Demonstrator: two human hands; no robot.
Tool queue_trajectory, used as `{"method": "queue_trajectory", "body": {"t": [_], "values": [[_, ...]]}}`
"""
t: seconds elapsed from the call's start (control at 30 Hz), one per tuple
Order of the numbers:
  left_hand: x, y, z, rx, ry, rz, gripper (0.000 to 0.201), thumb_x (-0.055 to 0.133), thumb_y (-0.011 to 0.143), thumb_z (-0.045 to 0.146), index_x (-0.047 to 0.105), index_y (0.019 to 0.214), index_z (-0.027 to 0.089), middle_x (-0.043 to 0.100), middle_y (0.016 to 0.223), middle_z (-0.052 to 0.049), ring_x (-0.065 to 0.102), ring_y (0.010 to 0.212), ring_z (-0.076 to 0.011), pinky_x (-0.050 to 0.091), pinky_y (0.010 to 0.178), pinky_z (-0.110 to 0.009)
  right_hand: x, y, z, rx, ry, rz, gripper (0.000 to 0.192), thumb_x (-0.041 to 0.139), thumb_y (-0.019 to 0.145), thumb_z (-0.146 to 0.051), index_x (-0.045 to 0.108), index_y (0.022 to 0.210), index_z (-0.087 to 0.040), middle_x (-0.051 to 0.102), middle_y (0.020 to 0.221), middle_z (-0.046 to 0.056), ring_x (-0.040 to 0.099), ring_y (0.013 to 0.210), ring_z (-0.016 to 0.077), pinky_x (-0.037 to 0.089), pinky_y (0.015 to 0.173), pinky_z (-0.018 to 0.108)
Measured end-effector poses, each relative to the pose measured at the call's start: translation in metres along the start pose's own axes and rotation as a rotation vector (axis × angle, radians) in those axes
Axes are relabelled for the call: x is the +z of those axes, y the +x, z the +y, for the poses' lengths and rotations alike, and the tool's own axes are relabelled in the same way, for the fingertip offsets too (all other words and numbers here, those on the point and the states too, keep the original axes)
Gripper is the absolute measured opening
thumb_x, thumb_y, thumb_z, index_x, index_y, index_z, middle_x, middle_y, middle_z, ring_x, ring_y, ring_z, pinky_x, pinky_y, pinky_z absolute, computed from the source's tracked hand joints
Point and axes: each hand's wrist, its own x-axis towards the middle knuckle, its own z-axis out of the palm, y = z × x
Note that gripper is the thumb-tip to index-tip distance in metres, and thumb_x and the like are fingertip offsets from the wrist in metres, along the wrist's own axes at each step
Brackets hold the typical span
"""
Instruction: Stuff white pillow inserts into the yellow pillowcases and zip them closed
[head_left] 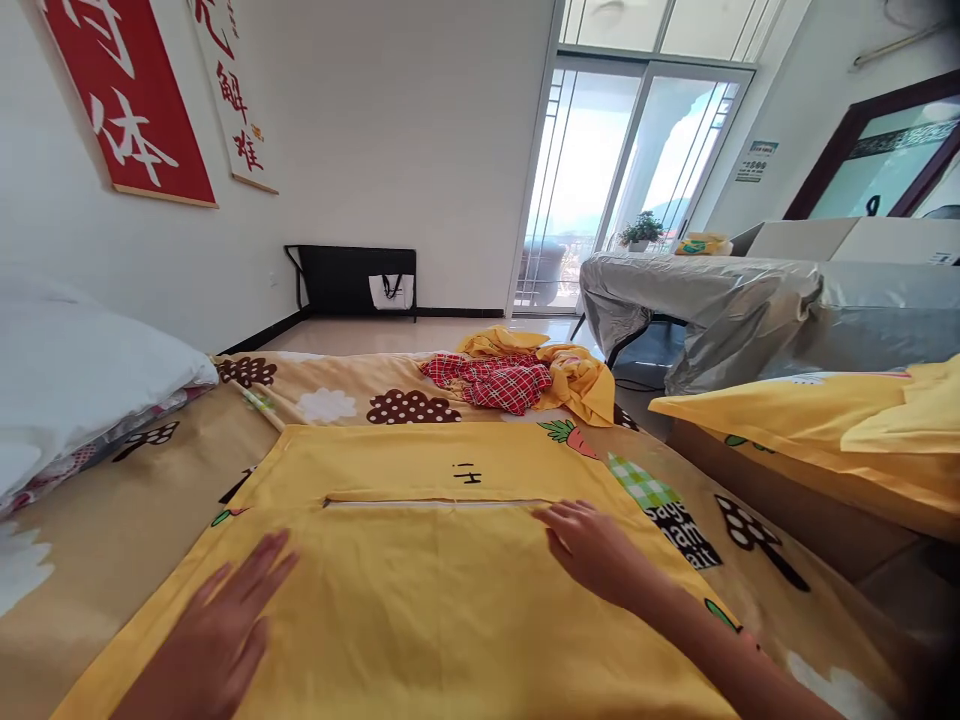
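A yellow fabric cover [390, 600] lies spread flat in front of me, with "Hi" lettering and carrot prints along its borders. Across its upper part runs a zipper [405, 502], seen as a thin pale line. My right hand [589, 548] is at the zipper's right end, its fingertips pinched together there. The small part between those fingers is hidden. My left hand [217, 630] rests on the cover's left side, palm down with fingers spread, holding nothing.
Beneath the cover is a patterned bedsheet [330, 404]. Red plaid and yellow cloths [502, 385] lie bunched beyond it. At left is a white pillow [90, 380]; at right, another yellow piece of bedding [795, 430] and a table under silvery plastic [697, 290].
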Motion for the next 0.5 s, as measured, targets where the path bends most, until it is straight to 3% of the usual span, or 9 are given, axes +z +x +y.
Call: {"method": "queue_trajectory", "body": {"t": [0.07, 0.1, 0.17, 0.23, 0.33, 0.43, 0.5], "values": [[-0.006, 0.042, 0.05, 0.128, -0.033, -0.18, 0.06, 0.031, 0.081, 0.044, 0.048, 0.138, 0.033, 0.029, 0.15, 0.012, 0.031, 0.14, -0.0211, 0.028, 0.116, -0.036, -0.008, 0.038, -0.048, -0.146, 0.048, -0.145, 0.027, 0.043, 0.084, -0.017, 0.067, 0.097, -0.021, 0.071, 0.09, 0.008, 0.066, 0.084, 0.0222, 0.049, 0.075, 0.035], [-0.007, 0.067, 0.073, 0.172, -0.061, -0.263, 0.06, 0.03, 0.083, 0.04, 0.045, 0.14, 0.029, 0.034, 0.149, 0.007, 0.036, 0.137, -0.0196, 0.032, 0.114, -0.034, -0.007, 0.053, -0.068, -0.196, 0.042, -0.21, 0.023, 0.048, 0.082, -0.019, 0.066, 0.097, -0.018, 0.07, 0.089, 0.009, 0.066, 0.083, 0.0236, 0.048, 0.072, 0.035], [0.001, 0.114, 0.111, 0.226, -0.065, -0.32, 0.058, 0.033, 0.086, 0.04, 0.045, 0.14, 0.021, 0.046, 0.144, -0.003, 0.043, 0.133, -0.0207, 0.036, 0.11, -0.035, 0.002, 0.073, -0.097, -0.24, 0.021, -0.189, 0.023, 0.054, 0.081, -0.021, 0.065, 0.1, -0.015, 0.068, 0.099, 0.013, 0.064, 0.089, 0.0256, 0.047, 0.076, 0.037], [0.019, 0.153, 0.133, 0.263, -0.057, -0.301, 0.059, 0.032, 0.089, 0.039, 0.043, 0.14, 0.013, 0.042, 0.146, -0.011, 0.039, 0.135, -0.0222, 0.032, 0.112, -0.037, 0.02, 0.081, -0.109, -0.273, 0.083, -0.108, 0.029, 0.054, 0.083, -0.025, 0.062, 0.108, -0.013, 0.065, 0.109, 0.015, 0.061, 0.099, 0.0263, 0.044, 0.084, 0.039], [0.056, 0.183, 0.14, 0.329, -0.053, -0.288, 0.059, 0.036, 0.09, 0.043, 0.038, 0.143, 0.016, 0.031, 0.152, -0.01, 0.026, 0.142, -0.0224, 0.023, 0.115, -0.043, 0.046, 0.078, -0.11, -0.288, 0.272, -0.006, 0.035, 0.049, 0.088, -0.028, 0.055, 0.12, -0.015, 0.06, 0.122, 0.012, 0.052, 0.116, 0.0243, 0.039, 0.094, 0.039], [0.085, 0.186, 0.133, 0.358, -0.063, -0.291, 0.059, 0.037, 0.091, 0.049, 0.035, 0.145, 0.024, 0.025, 0.154, -0.005, 0.02, 0.144, -0.0205, 0.016, 0.117, -0.046, 0.06, 0.069, -0.104, -0.266, 0.415, 0.047, 0.034, 0.046, 0.091, -0.026, 0.051, 0.124, -0.022, 0.057, 0.129, 0.006, 0.044, 0.123, 0.0204, 0.032, 0.102, 0.037], [0.095, 0.184, 0.128, 0.357, -0.071, -0.278, 0.057, 0.036, 0.092, 0.049, 0.034, 0.145, 0.027, 0.023, 0.155, -0.003, 0.018, 0.144, -0.0186, 0.012, 0.118, -0.045, 0.061, 0.067, -0.101, -0.261, 0.48, 0.035, 0.034, 0.048, 0.09, -0.026, 0.051, 0.124, -0.024, 0.057, 0.129, 0.005, 0.043, 0.125, 0.019, 0.029, 0.105, 0.036]]}}
